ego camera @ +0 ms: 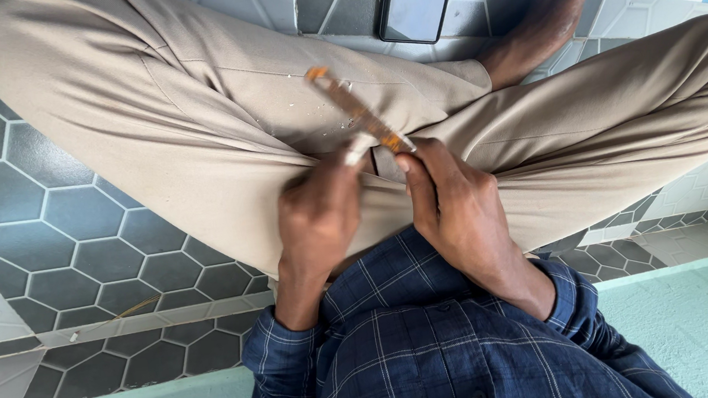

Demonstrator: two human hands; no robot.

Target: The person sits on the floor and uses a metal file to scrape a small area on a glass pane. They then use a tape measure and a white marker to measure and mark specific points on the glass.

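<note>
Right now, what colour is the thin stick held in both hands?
The thin stick is orange-brown with pale scraped patches, seen in the head view.

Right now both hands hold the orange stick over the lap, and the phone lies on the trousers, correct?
Not quite. The head view shows the phone lying on the tiled floor beside the leg, not on the trousers. The rest holds: left hand and right hand both hold the orange stick over the lap.

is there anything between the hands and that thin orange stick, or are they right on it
Nothing visible stands between them. The left hand and right hand both close on the near end of the orange stick, over the lap. Its far end juts free above the beige trousers.
</note>
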